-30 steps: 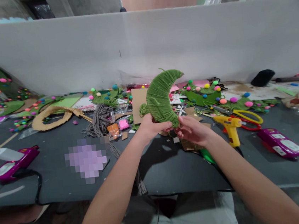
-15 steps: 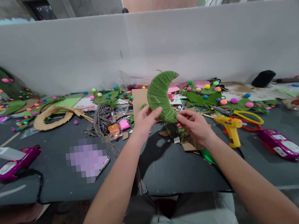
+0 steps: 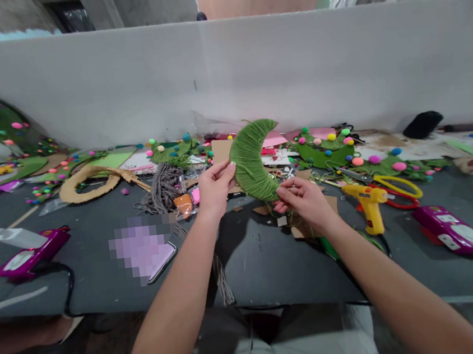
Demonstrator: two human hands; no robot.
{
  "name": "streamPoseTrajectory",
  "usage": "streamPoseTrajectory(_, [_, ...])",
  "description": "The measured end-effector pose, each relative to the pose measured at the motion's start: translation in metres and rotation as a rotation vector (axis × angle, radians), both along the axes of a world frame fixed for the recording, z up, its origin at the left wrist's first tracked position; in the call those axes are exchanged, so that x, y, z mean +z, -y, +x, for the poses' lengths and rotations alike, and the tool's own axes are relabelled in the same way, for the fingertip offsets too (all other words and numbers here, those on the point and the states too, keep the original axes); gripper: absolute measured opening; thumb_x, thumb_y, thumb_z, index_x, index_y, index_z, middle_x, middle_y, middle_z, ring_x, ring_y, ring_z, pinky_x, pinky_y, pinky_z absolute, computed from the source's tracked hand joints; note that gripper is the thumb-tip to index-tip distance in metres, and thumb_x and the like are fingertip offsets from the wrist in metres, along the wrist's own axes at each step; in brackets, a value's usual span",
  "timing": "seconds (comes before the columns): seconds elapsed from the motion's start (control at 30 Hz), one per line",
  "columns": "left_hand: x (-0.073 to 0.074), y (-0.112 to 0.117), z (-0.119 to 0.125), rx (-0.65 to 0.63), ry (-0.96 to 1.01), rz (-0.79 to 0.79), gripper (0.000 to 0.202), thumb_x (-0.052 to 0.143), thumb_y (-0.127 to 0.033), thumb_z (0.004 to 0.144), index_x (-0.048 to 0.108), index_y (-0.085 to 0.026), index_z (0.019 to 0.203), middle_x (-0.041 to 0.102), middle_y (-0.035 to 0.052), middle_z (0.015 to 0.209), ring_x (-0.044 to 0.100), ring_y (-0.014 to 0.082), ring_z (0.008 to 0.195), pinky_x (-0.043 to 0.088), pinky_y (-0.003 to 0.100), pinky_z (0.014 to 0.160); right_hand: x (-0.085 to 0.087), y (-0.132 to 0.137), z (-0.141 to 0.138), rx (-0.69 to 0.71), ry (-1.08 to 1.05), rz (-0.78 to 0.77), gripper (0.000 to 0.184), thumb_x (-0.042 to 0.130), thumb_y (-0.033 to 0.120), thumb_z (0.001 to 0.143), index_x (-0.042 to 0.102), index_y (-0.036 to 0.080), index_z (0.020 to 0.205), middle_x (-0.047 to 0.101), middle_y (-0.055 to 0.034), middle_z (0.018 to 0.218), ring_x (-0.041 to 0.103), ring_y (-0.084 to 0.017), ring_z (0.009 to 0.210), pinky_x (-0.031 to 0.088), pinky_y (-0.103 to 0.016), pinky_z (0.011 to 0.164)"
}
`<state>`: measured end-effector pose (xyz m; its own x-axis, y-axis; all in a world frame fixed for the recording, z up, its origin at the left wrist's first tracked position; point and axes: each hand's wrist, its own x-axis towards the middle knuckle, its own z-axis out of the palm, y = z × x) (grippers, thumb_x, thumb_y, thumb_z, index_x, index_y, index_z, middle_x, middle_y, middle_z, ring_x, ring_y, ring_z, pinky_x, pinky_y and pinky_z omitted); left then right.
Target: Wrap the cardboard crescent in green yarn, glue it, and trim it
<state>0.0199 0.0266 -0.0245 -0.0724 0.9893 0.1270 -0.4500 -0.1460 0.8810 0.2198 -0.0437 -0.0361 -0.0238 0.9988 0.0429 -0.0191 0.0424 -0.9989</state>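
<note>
A crescent moon shape wrapped in green yarn (image 3: 251, 158) is held up over the table between my hands. My left hand (image 3: 216, 187) pinches its left outer edge between thumb and fingers. With thumb and fingertips, my right hand (image 3: 302, 199) grips the lower right end. Cardboard scraps and a small white piece (image 3: 282, 221) lie beneath. A grey yarn bundle (image 3: 159, 188) lies left of my left hand, beside an orange packet (image 3: 183, 205). To the right of my right hand stands a yellow glue gun (image 3: 368, 202).
Yellow-handled scissors (image 3: 398, 185) lie behind the glue gun. Purple power strips (image 3: 453, 230) sit at both sides. A phone (image 3: 163, 261), partly blurred out, rests front left. Farther back are a cardboard ring (image 3: 69, 192) and green crescents with pom-poms (image 3: 322, 154). A white partition (image 3: 125, 87) borders the table.
My left hand has shifted left from the crescent's front face to its outer edge. The crescent has turned slightly and sits a little lower. My right hand keeps its grip.
</note>
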Motion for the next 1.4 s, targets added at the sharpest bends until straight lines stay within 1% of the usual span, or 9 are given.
streamPoseTrajectory(0.17, [-0.002,0.002,0.004,-0.019,0.025,0.005,0.04,0.086,-0.034,0.063,0.076,-0.014,0.095,0.076,0.0054,0.088,0.069,0.0138,0.077,0.057,0.029,0.078,-0.003,-0.002,-0.002,-0.067,-0.013,0.029,0.046,0.08,0.054,0.07,0.054,0.02,0.087,0.069,-0.0018,0.063,0.069,-0.017,0.055,0.057,-0.028,0.056])
streamPoseTrajectory(0.57, [-0.002,0.005,0.009,-0.079,0.044,0.008,0.041,0.086,-0.039,0.064,0.075,-0.016,0.096,0.076,0.0047,0.092,0.068,0.0122,0.078,0.055,0.025,0.075,-0.003,-0.002,-0.002,-0.094,-0.047,0.029,0.045,0.081,0.055,0.068,0.056,0.022,0.085,0.069,-0.0012,0.063,0.069,-0.018,0.058,0.059,-0.032,0.06])
streamPoseTrajectory(0.73, [0.001,0.015,0.019,-0.253,0.028,-0.008,0.04,0.084,-0.043,0.066,0.073,-0.015,0.092,0.075,0.0063,0.092,0.069,0.0146,0.079,0.056,0.029,0.076,0.0,-0.002,-0.002,-0.078,-0.075,0.026,0.046,0.08,0.055,0.07,0.054,0.021,0.087,0.07,-0.002,0.068,0.069,-0.016,0.061,0.058,-0.029,0.063])
streamPoseTrajectory(0.83, [0.001,0.019,0.023,-0.323,-0.043,-0.025,0.041,0.084,-0.044,0.066,0.071,-0.015,0.092,0.074,0.0065,0.093,0.069,0.0172,0.081,0.058,0.032,0.075,0.0,-0.001,-0.001,-0.005,-0.031,0.007,0.042,0.077,0.055,0.074,0.057,0.021,0.086,0.071,-0.0023,0.071,0.068,-0.016,0.062,0.058,-0.031,0.064])
streamPoseTrajectory(0.93, [0.002,0.013,0.015,-0.188,-0.059,-0.026,0.041,0.083,-0.045,0.066,0.07,-0.015,0.092,0.074,0.0052,0.09,0.069,0.0182,0.077,0.058,0.032,0.07,0.0,-0.004,0.007,-0.002,0.118,0.091,0.036,0.068,0.056,0.082,0.067,0.021,0.086,0.073,-0.0053,0.085,0.07,-0.02,0.076,0.057,-0.036,0.076])
streamPoseTrajectory(1.1, [-0.001,-0.008,-0.007,0.096,-0.079,0.006,0.033,0.08,-0.04,0.068,0.069,-0.017,0.089,0.074,0.0038,0.092,0.07,0.0189,0.087,0.057,0.03,0.078,0.006,-0.01,0.034,-0.279,0.513,0.408,0.03,0.063,0.046,0.088,0.073,0.022,0.072,0.072,-0.0073,0.095,0.065,-0.024,0.096,0.049,-0.04,0.094])
streamPoseTrajectory(1.23, [-0.005,-0.011,-0.004,0.036,-0.065,0.002,0.029,0.074,-0.038,0.076,0.068,-0.021,0.098,0.074,0.0044,0.092,0.071,0.0202,0.089,0.058,0.03,0.077,0.013,-0.009,0.052,-0.318,0.586,0.464,0.023,0.062,0.042,0.089,0.075,0.023,0.087,0.068,-0.0092,0.113,0.063,-0.024,0.107,0.05,-0.04,0.093])
streamPoseTrajectory(1.33, [-0.004,-0.004,0.004,-0.07,-0.025,-0.062,0.029,0.072,-0.039,0.079,0.066,-0.022,0.102,0.074,0.0046,0.091,0.073,0.0208,0.083,0.059,0.033,0.074,0.016,-0.007,0.051,-0.239,0.629,0.415,0.025,0.062,0.042,0.089,0.076,0.022,0.083,0.068,-0.0103,0.113,0.064,-0.025,0.106,0.05,-0.042,0.093])
streamPoseTrajectory(1.4, [0.0,0.001,0.007,-0.11,-0.024,-0.094,0.03,0.074,-0.037,0.076,0.065,-0.021,0.101,0.074,0.005,0.089,0.073,0.0214,0.08,0.06,0.034,0.071,0.022,-0.001,0.045,-0.144,0.652,0.403,0.024,0.063,0.04,0.089,0.076,0.024,0.099,0.064,-0.0105,0.126,0.064,-0.026,0.108,0.052,-0.042,0.09])
